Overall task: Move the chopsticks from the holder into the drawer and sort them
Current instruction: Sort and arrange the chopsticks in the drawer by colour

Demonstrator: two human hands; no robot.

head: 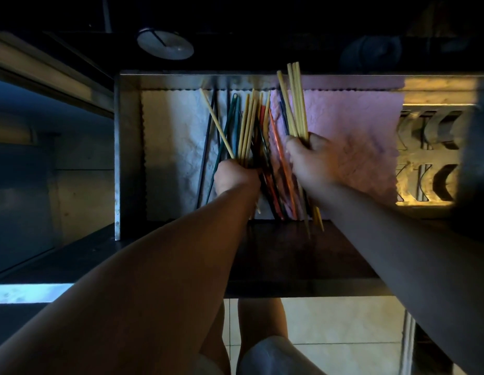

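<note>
The right hand has its fingers curled tight around a small bundle of pale yellow wooden chopsticks, thin straight sticks that lie side by side. Their long axis runs away from the person and leans a little to the left. The far ends rise beyond the fingers and pass over the back wall of the open metal drawer, while the near ends come out under the palm and point toward the person. The left hand clenches a mixed bundle of chopsticks, pale wooden ones together with teal green ones, which spread like a fan from the fingers toward the back of the drawer. One pale stick of this fan tilts to the far left. Between the two hands, orange and red chopsticks lie loose inside the drawer, lengthwise from front to back, partly hidden under the wrists. Just left of the left fingers a dark thin chopstick lies on the white embossed paper liner that covers the drawer floor. Far beyond the fingers a white round dish stands in the dark.
</note>
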